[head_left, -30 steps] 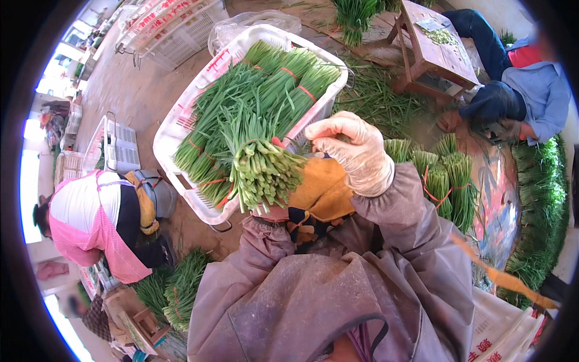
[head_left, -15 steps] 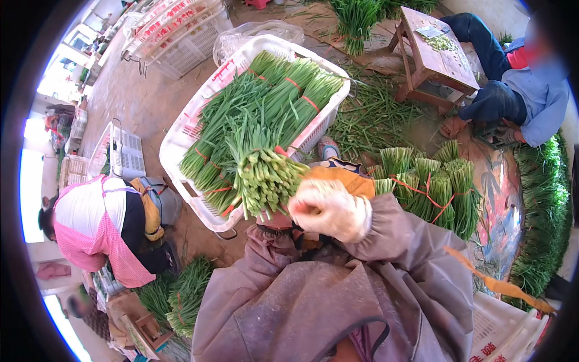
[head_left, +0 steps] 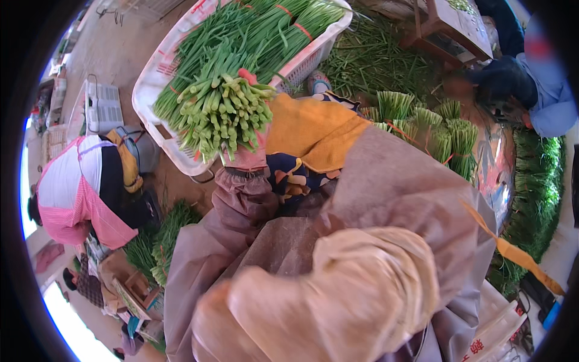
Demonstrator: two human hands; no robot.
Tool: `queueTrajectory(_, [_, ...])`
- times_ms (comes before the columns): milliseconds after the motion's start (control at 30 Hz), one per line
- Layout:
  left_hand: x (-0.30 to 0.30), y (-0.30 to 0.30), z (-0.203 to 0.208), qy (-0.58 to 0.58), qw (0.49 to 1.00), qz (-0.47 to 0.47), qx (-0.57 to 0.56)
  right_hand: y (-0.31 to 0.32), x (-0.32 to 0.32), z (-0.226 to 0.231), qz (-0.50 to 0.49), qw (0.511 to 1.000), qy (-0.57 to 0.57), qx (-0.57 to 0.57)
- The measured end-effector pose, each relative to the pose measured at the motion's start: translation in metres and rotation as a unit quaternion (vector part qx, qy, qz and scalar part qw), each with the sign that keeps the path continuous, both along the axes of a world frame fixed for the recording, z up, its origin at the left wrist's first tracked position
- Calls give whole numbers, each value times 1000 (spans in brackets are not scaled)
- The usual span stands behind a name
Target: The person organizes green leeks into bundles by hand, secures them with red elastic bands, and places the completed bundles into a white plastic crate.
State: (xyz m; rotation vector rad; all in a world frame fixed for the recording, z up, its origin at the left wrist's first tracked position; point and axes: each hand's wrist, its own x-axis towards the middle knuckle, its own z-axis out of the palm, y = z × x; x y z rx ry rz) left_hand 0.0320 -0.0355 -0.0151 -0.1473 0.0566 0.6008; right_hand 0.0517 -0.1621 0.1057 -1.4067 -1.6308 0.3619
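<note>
My left hand (head_left: 248, 158), in a pink glove, is wrapped round a bunch of chives (head_left: 224, 111). The pale cut stalk ends face me, and the leaves trail over the basket. Under and beyond it stands a white plastic basket (head_left: 146, 81), with several red-banded bunches (head_left: 265, 36) lying inside. Very close to the camera, low in the picture, is my right hand (head_left: 283, 311) in a pale glove. It is smeared by motion and its fingers cannot be made out. Brown coated sleeves cover both my arms.
Upright banded bunches (head_left: 443, 136) stand on the right, beside a long row of greens (head_left: 531, 199). Loose stalks (head_left: 380, 63) litter the floor near a wooden table (head_left: 455, 30). A seated person (head_left: 552, 90) is at the right; another bends over (head_left: 84, 187) at the left.
My right hand has swung from beside the bunch down and back toward me. The view has tilted, so the basket sits higher in the picture. The left hand still holds the bunch.
</note>
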Motion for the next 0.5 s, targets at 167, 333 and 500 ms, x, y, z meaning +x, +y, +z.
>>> queueTrajectory(167, [-3, 21, -28, -95, 982, -24, -164, -9, -10, -5, 14, 998, 48, -28])
queueTrajectory(333, [2, 25, -28, -25, 995, 3, -101, -1, -12, -6, 18, 998, 50, -24])
queueTrajectory(500, [13, 16, -12, -18, 997, -6, -76, -7, -11, -2, 18, 997, 76, -27])
